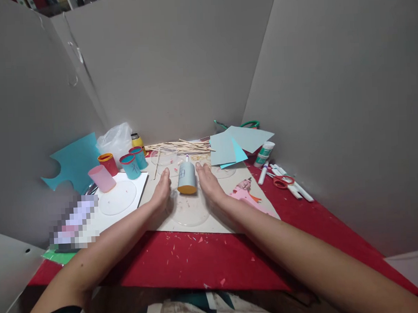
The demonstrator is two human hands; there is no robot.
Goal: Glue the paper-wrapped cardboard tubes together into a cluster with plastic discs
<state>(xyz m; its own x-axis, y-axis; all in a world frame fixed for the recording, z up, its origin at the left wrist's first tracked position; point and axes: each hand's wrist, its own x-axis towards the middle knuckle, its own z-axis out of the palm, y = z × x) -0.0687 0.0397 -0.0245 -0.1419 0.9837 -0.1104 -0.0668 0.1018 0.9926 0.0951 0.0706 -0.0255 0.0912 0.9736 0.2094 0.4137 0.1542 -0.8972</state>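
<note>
Near edge of table: red cloth, loose paper bits. Just inside it, a cardboard sheet with a clear disc.

Left grip (bare hand) and right grip stand either side of the grey-blue cylinder, palms turned inward, spread wider than its body. Left side: visible gap, nothing held. Right thumb just beside the wall; contact can't be told.

Cylinder: middle of table between left and right edges, over the disc, orange end face toward near edge, so tilted or lying; can't tell which. Dark drawn mark on its left side. Looks like a paper-wrapped cup: likely light, fairly stiff along its length, thin-walled, could dent if squeezed mid-side. Dry surface, probably not slippery, but round, so may roll. Best hold: both sides at once, light pressure, close to the orange end where the wall should be stiffest. Keep fingers off the drawn mark; may smudge.

Toward right edge: pink paper scraps, then red-handled scissors. Toward left edge: pink cup, two teal cups (front one), red cup. White-and-purple tip, maybe a marker, just past the cylinder. Far edge: wooden sticks, grey-blue sheets.
</note>
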